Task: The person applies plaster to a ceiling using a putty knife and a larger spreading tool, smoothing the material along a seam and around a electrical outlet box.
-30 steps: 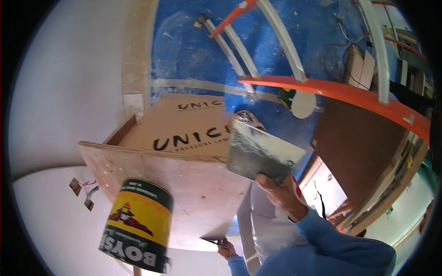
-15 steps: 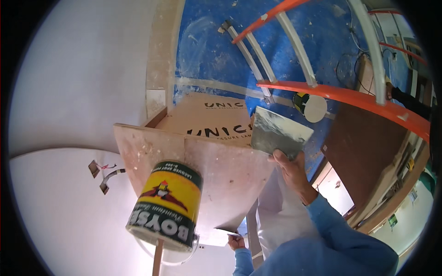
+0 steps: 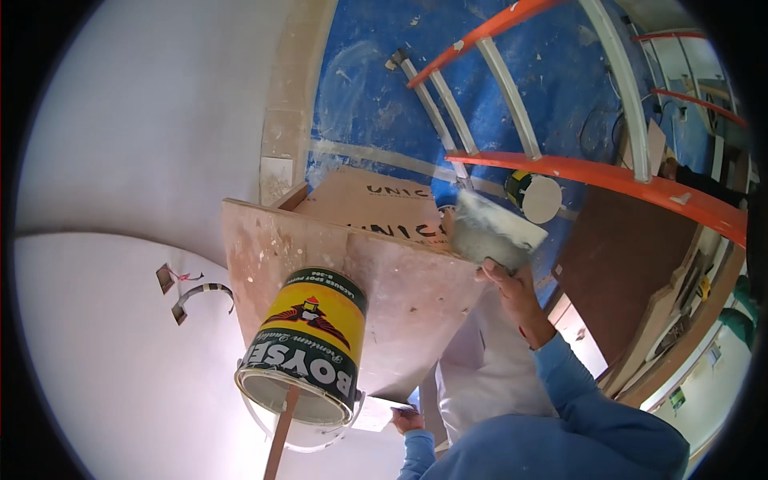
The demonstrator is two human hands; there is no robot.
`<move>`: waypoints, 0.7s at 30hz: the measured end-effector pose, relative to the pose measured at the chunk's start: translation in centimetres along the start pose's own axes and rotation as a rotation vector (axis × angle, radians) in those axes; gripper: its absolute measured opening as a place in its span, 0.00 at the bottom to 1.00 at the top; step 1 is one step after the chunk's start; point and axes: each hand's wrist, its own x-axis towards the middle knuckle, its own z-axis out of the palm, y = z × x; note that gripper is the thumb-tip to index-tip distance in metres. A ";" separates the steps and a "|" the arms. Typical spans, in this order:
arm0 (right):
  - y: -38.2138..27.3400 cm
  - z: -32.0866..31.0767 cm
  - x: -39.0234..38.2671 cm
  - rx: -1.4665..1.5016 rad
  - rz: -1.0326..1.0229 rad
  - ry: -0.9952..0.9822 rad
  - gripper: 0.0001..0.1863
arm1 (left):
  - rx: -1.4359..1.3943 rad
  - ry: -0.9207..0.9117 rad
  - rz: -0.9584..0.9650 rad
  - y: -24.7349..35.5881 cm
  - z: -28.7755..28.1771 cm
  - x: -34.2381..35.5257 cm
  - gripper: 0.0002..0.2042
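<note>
My right hand (image 3: 516,300) grips the lower edge of a rectangular grey putty blade (image 3: 496,230), its thumb on the near face. White putty smears the blade's upper part. Lower down, my left hand (image 3: 407,419) pinches a pale flat plate (image 3: 374,415), partly hidden behind the board; its exact kind is unclear. Between my hands and the wall, a yellow and dark green paint can (image 3: 314,324) stands on a stained wooden board (image 3: 416,300). A wooden stick (image 3: 282,436) pokes out of the can's open top, and its wire handle hangs at the side.
An orange ladder (image 3: 576,164) with pale rungs spans the upper right, a second can (image 3: 538,198) beside it. Printed brown sheeting (image 3: 352,200) lies behind the board. Wires hang from wall openings (image 3: 180,314) at left. Another person's dark sleeve (image 3: 712,186) shows at far right.
The view has shifted slightly, so the can and board appear further right. The putty blade in my right hand has tilted and looks a little blurred. Both hands keep their holds.
</note>
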 end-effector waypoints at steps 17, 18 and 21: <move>-0.5 15.3 9.2 -0.851 -0.203 0.103 0.37 | -0.094 -0.072 0.076 -0.8 0.5 1.4 0.16; -0.3 15.6 9.3 -0.870 -0.226 0.049 0.37 | -0.056 -0.022 0.069 -0.3 0.0 1.5 0.17; -0.5 17.9 9.0 -1.075 -0.174 0.097 0.36 | -0.112 -0.043 0.056 -1.1 1.6 -1.2 0.15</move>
